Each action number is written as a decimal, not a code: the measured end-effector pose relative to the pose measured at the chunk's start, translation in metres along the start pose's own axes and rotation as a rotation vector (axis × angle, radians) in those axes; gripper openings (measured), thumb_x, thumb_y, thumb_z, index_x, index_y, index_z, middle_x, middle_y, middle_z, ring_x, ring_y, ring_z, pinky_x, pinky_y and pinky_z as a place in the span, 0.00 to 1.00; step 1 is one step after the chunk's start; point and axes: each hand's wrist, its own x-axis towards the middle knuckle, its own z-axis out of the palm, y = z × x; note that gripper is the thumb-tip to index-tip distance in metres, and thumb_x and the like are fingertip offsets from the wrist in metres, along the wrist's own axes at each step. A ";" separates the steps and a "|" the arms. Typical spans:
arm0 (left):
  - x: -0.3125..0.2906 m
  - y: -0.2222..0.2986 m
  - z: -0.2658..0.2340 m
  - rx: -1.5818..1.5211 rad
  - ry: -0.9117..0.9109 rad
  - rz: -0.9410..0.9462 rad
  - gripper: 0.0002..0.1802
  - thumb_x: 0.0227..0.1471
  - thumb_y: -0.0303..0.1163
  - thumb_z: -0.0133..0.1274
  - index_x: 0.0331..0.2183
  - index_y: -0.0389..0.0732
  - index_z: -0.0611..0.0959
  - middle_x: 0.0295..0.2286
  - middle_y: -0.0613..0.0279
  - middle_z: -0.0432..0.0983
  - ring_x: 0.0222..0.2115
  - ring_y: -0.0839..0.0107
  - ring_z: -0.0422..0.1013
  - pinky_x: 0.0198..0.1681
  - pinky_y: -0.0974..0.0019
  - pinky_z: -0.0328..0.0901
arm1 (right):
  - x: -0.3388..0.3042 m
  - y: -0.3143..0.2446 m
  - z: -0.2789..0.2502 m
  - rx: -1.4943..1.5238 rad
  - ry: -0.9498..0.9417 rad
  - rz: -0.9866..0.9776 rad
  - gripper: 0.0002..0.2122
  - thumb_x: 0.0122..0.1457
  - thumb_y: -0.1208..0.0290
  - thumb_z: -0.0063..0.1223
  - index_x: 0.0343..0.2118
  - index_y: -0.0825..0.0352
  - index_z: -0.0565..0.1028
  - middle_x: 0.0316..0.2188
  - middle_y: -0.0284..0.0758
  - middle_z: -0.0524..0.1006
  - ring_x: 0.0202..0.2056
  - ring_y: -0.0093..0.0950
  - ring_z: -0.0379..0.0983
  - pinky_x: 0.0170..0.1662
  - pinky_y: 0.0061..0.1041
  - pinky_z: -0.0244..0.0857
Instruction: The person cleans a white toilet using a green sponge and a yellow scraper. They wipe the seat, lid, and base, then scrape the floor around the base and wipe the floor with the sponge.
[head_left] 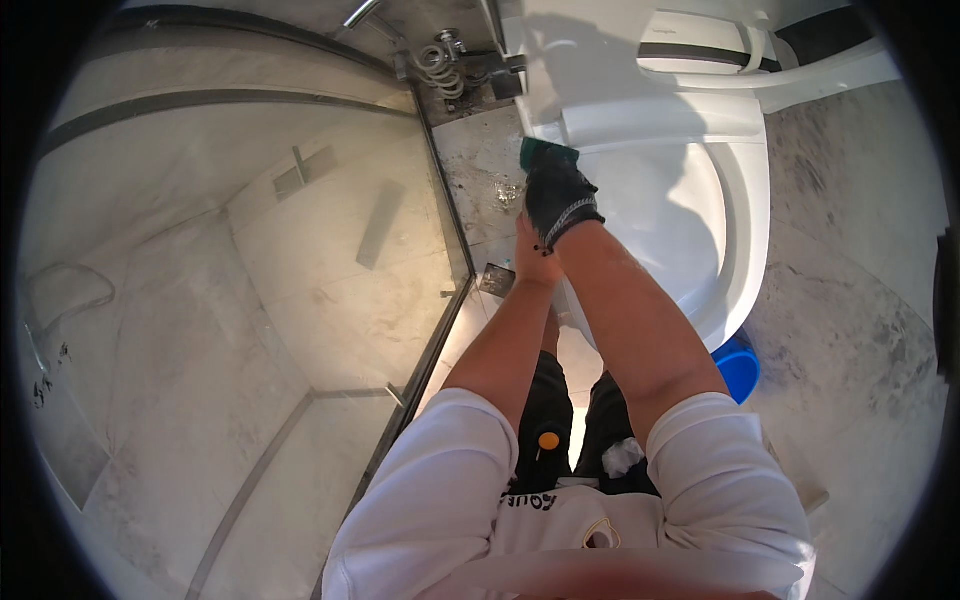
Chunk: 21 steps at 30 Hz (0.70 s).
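Note:
My right hand [562, 200], in a black glove with a chain bracelet at its wrist, is closed on a green scouring pad [545, 153]. It presses the pad against the left side of the white toilet [740, 180], close to the hinge end of the lid. My bare left hand [533, 245] is tucked just below and beside the right wrist. Its fingers are mostly hidden behind the glove, so their grip does not show.
A glass shower screen [330, 230] with a dark frame runs along my left. Beyond the hands are a coiled hose [435, 68] and a valve on the wall. Wet patches mark the floor tiles. A blue bucket [738, 370] stands at the toilet's front right.

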 end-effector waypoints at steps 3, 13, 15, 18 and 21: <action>-0.027 0.006 -0.013 0.109 0.085 -0.300 0.38 0.49 0.40 0.47 0.55 0.39 0.49 0.47 0.43 0.57 0.43 0.51 0.64 0.44 0.58 0.61 | 0.001 -0.002 0.011 0.078 0.170 0.000 0.14 0.50 0.67 0.43 0.34 0.72 0.71 0.34 0.47 0.71 0.41 0.40 0.64 0.46 0.32 0.55; -0.047 0.001 -0.044 0.191 0.140 -0.341 0.36 0.49 0.42 0.45 0.55 0.41 0.50 0.48 0.41 0.55 0.44 0.46 0.62 0.45 0.55 0.60 | 0.028 -0.015 -0.002 -0.781 -0.322 -0.204 0.07 0.48 0.68 0.44 0.23 0.59 0.76 0.18 0.36 0.69 0.28 0.29 0.67 0.27 0.37 0.54; -0.045 -0.001 -0.047 0.214 0.145 -0.362 0.36 0.50 0.42 0.45 0.55 0.42 0.50 0.48 0.41 0.55 0.44 0.45 0.61 0.46 0.54 0.59 | 0.027 -0.015 -0.004 -0.396 -0.278 -0.102 0.08 0.50 0.67 0.42 0.26 0.59 0.75 0.20 0.35 0.71 0.28 0.29 0.68 0.28 0.36 0.55; -0.046 -0.003 -0.052 0.192 0.146 -0.423 0.36 0.49 0.39 0.46 0.55 0.36 0.52 0.48 0.40 0.55 0.49 0.49 0.56 0.50 0.58 0.55 | 0.009 -0.008 -0.010 0.555 0.079 0.279 0.12 0.56 0.65 0.36 0.36 0.60 0.72 0.28 0.36 0.74 0.30 0.33 0.69 0.35 0.35 0.60; -0.052 -0.007 -0.056 0.243 0.167 -0.443 0.35 0.50 0.42 0.45 0.55 0.41 0.51 0.48 0.40 0.55 0.46 0.45 0.59 0.47 0.53 0.59 | -0.012 -0.002 -0.017 0.080 -0.223 0.281 0.15 0.60 0.62 0.30 0.43 0.61 0.68 0.32 0.38 0.74 0.31 0.35 0.68 0.40 0.30 0.61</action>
